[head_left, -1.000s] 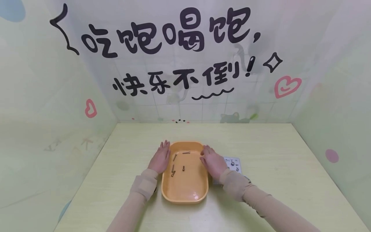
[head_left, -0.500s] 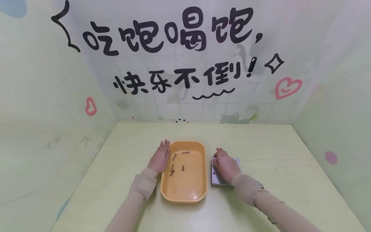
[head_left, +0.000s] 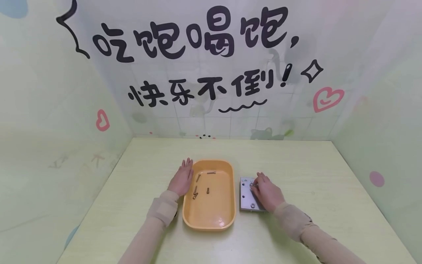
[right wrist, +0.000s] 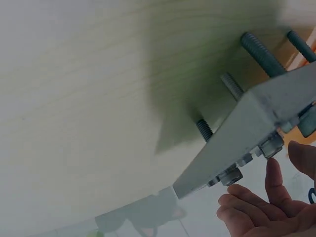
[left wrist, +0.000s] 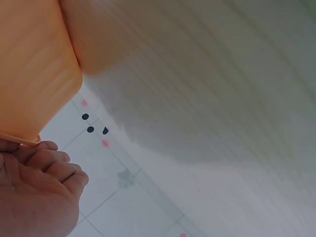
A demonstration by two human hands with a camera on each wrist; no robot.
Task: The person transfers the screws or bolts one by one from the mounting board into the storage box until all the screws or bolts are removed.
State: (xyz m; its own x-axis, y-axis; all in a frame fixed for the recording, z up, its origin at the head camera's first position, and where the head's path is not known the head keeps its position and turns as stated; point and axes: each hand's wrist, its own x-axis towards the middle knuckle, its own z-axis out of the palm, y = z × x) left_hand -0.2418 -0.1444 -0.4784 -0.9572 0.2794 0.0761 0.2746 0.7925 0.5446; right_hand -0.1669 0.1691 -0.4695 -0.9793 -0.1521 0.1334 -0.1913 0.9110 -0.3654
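The loose left hand (head_left: 180, 179) is touching the tray (head_left: 209, 216); the right hand (head_left: 268, 192), grip unclear, is partly hiding the metal plate (head_left: 248, 194) beside it. Only the right wrist view is showing bolt shanks (right wrist: 264, 55) underneath.

Sleeves, two, long, plain beige: left sleeve (head_left: 141, 238), lower left of the frame; right sleeve (head_left: 329, 242), lower right, creased. Wrist coverings, matching beige, bulky: left cuff (head_left: 163, 209), bearing a squarish outline; right cuff (head_left: 291, 220), dark-edged (detail too small to tell). Left hand (head_left: 181, 179), right hand (head_left: 269, 193): bare.
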